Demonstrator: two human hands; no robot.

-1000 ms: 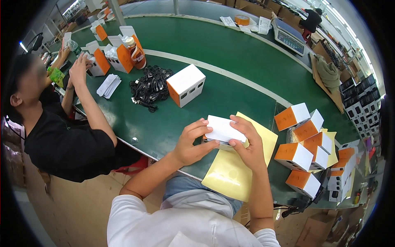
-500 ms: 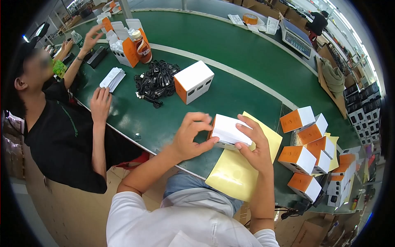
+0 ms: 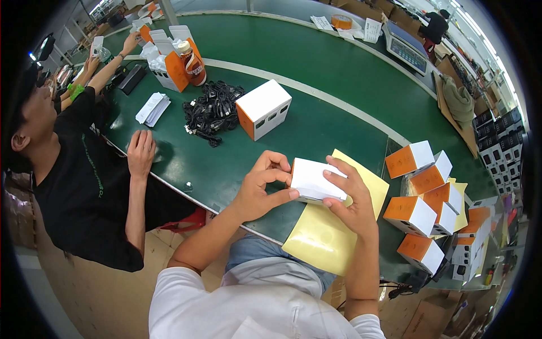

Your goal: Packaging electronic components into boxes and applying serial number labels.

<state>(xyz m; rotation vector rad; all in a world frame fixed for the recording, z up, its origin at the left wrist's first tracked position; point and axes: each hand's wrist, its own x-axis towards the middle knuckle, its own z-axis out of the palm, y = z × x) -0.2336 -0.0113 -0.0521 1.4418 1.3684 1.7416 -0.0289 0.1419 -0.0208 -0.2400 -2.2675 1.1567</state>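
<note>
Between my hands is a small white carton [image 3: 312, 176] with an orange end, lying on its side above the table edge. My left hand [image 3: 264, 185] has its fingers bent and its thumb and fingertips against the orange end. At the carton's right end, my right hand [image 3: 351, 195] grips with the thumb below and the fingers over the white top. Under and beside the carton lies a glossy yellow sheet [image 3: 320, 240], partly covered by my right hand and forearm. What is inside the carton is hidden.
A larger white-and-orange box [image 3: 265, 110] stands beyond my hands, beside a pile of black cables [image 3: 212, 113]. Several similar cartons [image 3: 409, 216] sit at right. Folded papers [image 3: 152, 109], a bottle [image 3: 193, 66] and a seated co-worker [image 3: 84, 181] are at left.
The co-worker's far arm has reached further away and their near hand has curled closed on the table. My hands keep nearly the same hold on the carton.
</note>
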